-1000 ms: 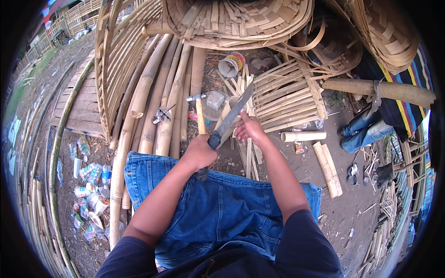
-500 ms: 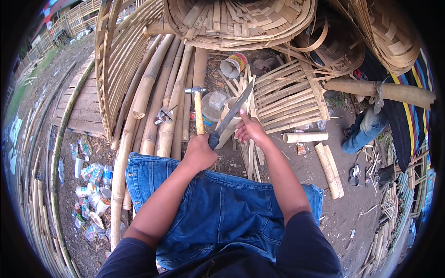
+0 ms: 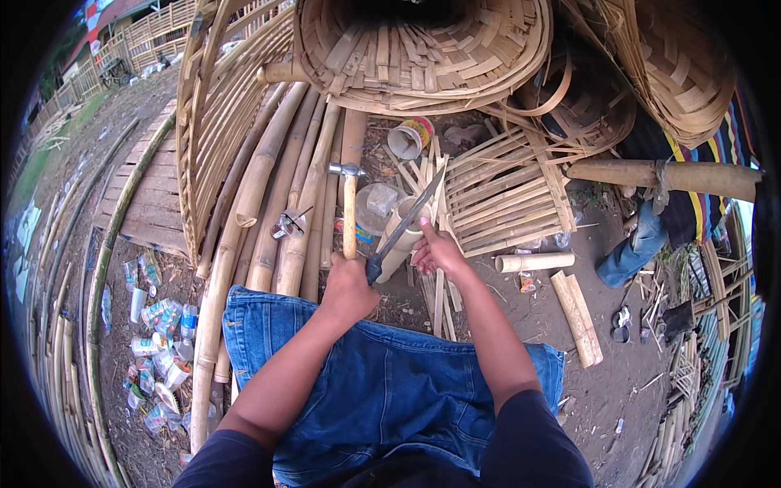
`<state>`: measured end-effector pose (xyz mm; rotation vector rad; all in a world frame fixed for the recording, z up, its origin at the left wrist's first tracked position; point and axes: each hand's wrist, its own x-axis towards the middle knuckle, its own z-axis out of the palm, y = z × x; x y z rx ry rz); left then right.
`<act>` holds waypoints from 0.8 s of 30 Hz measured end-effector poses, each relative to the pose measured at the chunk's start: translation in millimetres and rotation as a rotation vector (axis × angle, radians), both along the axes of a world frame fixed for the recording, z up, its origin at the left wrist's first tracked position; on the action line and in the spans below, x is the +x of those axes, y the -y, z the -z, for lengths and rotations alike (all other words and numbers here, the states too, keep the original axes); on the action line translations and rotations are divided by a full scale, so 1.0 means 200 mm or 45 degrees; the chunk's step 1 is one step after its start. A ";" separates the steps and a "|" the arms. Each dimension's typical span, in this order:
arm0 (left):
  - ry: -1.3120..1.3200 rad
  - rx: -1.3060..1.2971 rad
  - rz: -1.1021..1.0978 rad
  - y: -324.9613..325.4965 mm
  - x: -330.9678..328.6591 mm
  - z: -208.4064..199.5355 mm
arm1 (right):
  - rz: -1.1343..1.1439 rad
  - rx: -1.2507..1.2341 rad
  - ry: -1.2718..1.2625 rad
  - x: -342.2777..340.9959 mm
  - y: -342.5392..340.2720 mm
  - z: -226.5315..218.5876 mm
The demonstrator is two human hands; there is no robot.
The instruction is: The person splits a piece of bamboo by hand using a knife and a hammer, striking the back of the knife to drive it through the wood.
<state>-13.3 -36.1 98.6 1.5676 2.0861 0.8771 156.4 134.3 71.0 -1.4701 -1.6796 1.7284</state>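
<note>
My left hand point(image 3: 351, 290) is closed around two handles at once. One belongs to a hammer point(image 3: 350, 213) with a wooden shaft, its metal head pointing away from me. The other is the dark handle of a long knife point(image 3: 404, 229), whose blade slants up and to the right. Beside the blade is my right hand point(image 3: 438, 249), with the thumb up at the blade's edge and the other fingers loosely curled and apart. Whether the thumb presses on the metal I cannot tell. Blue denim point(image 3: 390, 390) covers my lap below both hands.
Bamboo poles point(image 3: 264, 167) lie ahead on the left. A slatted bamboo panel point(image 3: 508, 183) and a white bucket point(image 3: 409, 138) are beyond the knife. Woven baskets point(image 3: 431, 69) hang over the far side. Plastic litter point(image 3: 167, 317) lies left; another person's leg point(image 3: 639, 244) shows at right.
The view has tilted slightly, so the surroundings sit lower in the picture. My hands keep nearly the same hold and position around the knife and hammer.
</note>
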 end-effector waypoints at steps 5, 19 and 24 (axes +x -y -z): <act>0.007 0.005 0.011 -0.01 0.01 0.05 | 0.078 0.039 0.181 -0.02 0.09 -0.05; -0.021 0.025 0.037 -0.02 0.04 0.05 | -0.182 0.891 0.541 -0.41 0.35 -0.42; -0.033 0.033 -0.019 0.00 0.04 0.04 | -0.419 0.751 0.968 -0.61 0.30 -0.48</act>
